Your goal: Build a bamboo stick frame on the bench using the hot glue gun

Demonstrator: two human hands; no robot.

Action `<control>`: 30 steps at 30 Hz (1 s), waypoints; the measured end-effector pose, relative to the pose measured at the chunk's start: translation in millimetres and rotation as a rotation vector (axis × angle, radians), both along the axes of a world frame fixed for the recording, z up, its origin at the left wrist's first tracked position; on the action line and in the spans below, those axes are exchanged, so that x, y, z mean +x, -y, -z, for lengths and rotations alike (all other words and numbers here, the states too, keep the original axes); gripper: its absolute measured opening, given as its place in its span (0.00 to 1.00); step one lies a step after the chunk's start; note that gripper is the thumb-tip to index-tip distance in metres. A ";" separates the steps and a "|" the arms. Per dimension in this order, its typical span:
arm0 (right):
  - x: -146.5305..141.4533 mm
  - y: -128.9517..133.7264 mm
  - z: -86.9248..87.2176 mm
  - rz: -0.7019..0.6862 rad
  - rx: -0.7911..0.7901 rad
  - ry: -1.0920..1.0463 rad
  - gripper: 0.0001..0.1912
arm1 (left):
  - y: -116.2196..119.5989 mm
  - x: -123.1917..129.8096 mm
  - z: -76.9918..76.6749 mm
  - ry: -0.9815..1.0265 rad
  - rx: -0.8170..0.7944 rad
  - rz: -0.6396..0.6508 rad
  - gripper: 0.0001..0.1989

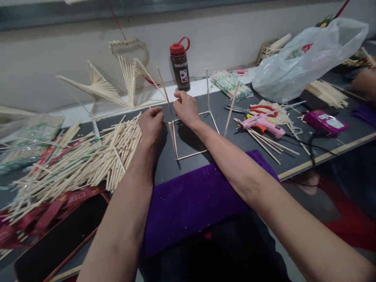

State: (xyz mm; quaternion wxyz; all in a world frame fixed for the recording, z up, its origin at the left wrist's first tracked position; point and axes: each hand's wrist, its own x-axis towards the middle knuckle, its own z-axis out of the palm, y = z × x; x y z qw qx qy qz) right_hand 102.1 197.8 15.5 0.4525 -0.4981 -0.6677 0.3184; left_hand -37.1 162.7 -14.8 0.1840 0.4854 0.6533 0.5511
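A square frame of thin wooden sticks [192, 154] lies on the dark tabletop, with upright sticks at its corners. My right hand [186, 109] is closed at the frame's far side, right beside the far-left upright stick [165, 91]. I cannot tell whether it touches that stick. On the other side of the stick my left hand [150, 123] has its fingers curled together, and what they may pinch is hidden. One near-left stick [172, 141] leans at the frame's corner. My right forearm covers part of the frame's right side.
Loose sticks [96, 156] pile up at left, near a phone [63, 239]. Behind stand a fan-like stick model [101, 84] and a bottle [179, 68]. Rightward lie a pink glue gun [264, 124], red-handled pliers [266, 109], a plastic bag [302, 62] and another person's hand [364, 84]. A purple cloth [194, 199] lies in front.
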 end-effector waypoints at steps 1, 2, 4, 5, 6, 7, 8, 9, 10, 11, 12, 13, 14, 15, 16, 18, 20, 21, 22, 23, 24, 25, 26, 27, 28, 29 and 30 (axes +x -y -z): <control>-1.3 -1.8 -0.1 0.011 -0.008 -0.073 0.18 | 2.5 0.5 -6.4 0.061 0.010 -0.004 0.16; -2.5 -3.6 -0.2 0.022 -0.015 -0.149 0.17 | 5.6 0.9 -13.1 0.103 0.022 -0.011 0.15; -4.2 -6.8 -1.3 0.023 -0.035 -0.293 0.13 | 13.3 1.9 -26.8 0.146 0.043 -0.033 0.14; -4.8 -7.6 -2.6 0.012 -0.047 -0.351 0.11 | 18.1 2.9 -33.9 0.159 0.050 -0.046 0.14; -5.0 -7.8 -4.7 -0.001 -0.059 -0.396 0.10 | 23.4 4.3 -41.2 0.171 0.055 -0.056 0.13; -5.0 -7.1 -7.5 -0.016 -0.067 -0.426 0.09 | 29.4 6.2 -48.6 0.189 0.058 -0.063 0.13; -4.8 -5.6 -10.9 -0.029 -0.070 -0.444 0.08 | 35.8 8.5 -55.8 0.214 0.072 -0.061 0.12; -4.5 -3.3 -14.9 -0.040 -0.070 -0.453 0.08 | 42.7 11.3 -62.8 0.251 0.100 -0.058 0.11; -4.0 -0.3 -19.1 -0.048 -0.066 -0.458 0.07 | 50.1 14.4 -69.1 0.300 0.138 -0.056 0.10; -3.4 3.3 -23.6 -0.056 -0.059 -0.462 0.07 | 57.7 17.6 -74.4 0.356 0.185 -0.057 0.09; -2.5 7.2 -28.1 -0.063 -0.052 -0.467 0.06 | 65.5 20.8 -78.4 0.408 0.230 -0.058 0.08; -1.5 11.5 -32.6 -0.070 -0.044 -0.475 0.06 | 73.5 23.9 -80.9 0.453 0.269 -0.054 0.08; -0.2 16.1 -37.0 -0.075 -0.035 -0.487 0.05 | 81.4 26.9 -81.6 0.491 0.301 -0.054 0.07; 1.4 20.9 -41.4 -0.078 -0.023 -0.502 0.05 | 89.0 29.5 -80.6 0.517 0.323 -0.055 0.07; 3.1 26.1 -45.8 -0.082 -0.009 -0.518 0.05 | 96.1 31.7 -77.9 0.538 0.327 -0.066 0.07; 6.8 37.5 -54.9 -0.104 0.030 -0.545 0.04 | 108.2 34.5 -68.1 0.554 0.317 -0.103 0.09; 10.1 50.3 -64.8 -0.158 0.078 -0.551 0.03 | 116.4 34.7 -55.3 0.534 0.293 -0.109 0.11; 11.7 57.1 -70.3 -0.195 0.098 -0.544 0.02 | 119.1 34.0 -49.0 0.522 0.281 -0.113 0.11; 13.5 64.3 -76.3 -0.238 0.116 -0.532 0.02 | 121.1 32.8 -43.2 0.506 0.272 -0.113 0.12; 15.9 71.8 -82.6 -0.281 0.134 -0.517 0.02 | 122.6 31.4 -38.5 0.495 0.266 -0.119 0.12; 19.2 79.9 -89.0 -0.321 0.152 -0.503 0.02 | 123.7 30.1 -34.8 0.482 0.267 -0.121 0.13; 23.9 88.6 -95.3 -0.361 0.174 -0.490 0.02 | 124.7 29.0 -32.2 0.471 0.271 -0.123 0.13; 30.2 98.2 -101.0 -0.393 0.198 -0.481 0.02 | 125.5 28.4 -30.4 0.461 0.274 -0.129 0.12; 38.5 108.7 -105.8 -0.421 0.222 -0.470 0.03 | 126.3 28.3 -29.3 0.450 0.274 -0.135 0.12; 48.9 120.1 -109.4 -0.439 0.235 -0.451 0.03 | 127.0 28.7 -28.4 0.434 0.266 -0.138 0.11; 61.4 132.1 -111.6 -0.449 0.249 -0.429 0.04 | 127.4 29.6 -27.4 0.415 0.250 -0.139 0.11; 75.7 144.3 -112.2 -0.447 0.270 -0.407 0.04 | 127.6 30.7 -26.2 0.388 0.229 -0.133 0.11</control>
